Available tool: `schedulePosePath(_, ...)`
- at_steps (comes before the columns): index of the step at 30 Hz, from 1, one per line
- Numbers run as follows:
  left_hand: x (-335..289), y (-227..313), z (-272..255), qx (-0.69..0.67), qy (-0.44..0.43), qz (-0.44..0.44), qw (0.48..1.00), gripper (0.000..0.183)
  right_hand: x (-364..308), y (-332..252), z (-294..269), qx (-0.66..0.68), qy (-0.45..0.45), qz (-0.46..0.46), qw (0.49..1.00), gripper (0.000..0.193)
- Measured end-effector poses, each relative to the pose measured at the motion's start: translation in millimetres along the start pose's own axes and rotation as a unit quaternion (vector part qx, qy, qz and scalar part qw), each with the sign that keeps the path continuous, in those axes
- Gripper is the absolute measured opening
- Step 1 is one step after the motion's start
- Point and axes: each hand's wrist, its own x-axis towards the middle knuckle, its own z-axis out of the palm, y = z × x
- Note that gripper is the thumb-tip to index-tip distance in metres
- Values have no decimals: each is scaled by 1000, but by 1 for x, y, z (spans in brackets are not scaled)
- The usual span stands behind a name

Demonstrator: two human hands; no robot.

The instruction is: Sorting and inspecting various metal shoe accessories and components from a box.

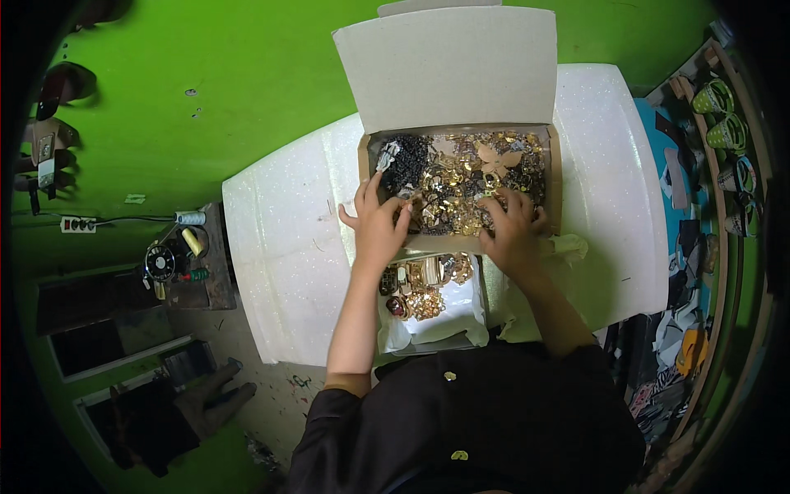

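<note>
An open cardboard box (555,185) holds a crowd of small gold, bronze and dark metal pieces (453,185), seemingly trims or findings. My left hand (378,218) is over its left half. Its thumb and forefinger come together at a tiny piece too small to name, while the other fingers spread out. Just above those fingertips, a silvery piece (389,154) lies on black beads (415,165). At the right, my right hand (514,222) reaches into the pieces with fingers apart and bent, fingertips partly hidden. A tan butterfly-shaped piece (499,160) lies beyond it.
The box lid (448,70) stands raised at the back. Nearer me, a smaller white-lined box (444,321) holds gold pieces. Both rest on a glittery white-covered table (288,239). Thread spools (192,240) stand on the left; shelves with shoes (728,132) line the right.
</note>
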Motion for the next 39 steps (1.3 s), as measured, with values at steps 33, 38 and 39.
schedulePosePath(33, -23, 3, 30, -39, 164, -49, 985, 18, 60, 35, -18, -127, -12, -162, 979, 18)
schedulePosePath(38, -23, 2, 31, -38, 175, -45, 983, 17, 73, 16, -13, -70, -2, -118, 991, 19)
schedulePosePath(39, -23, 3, 31, -41, 173, -47, 983, 17, 76, 11, -3, -42, -7, -154, 987, 21)
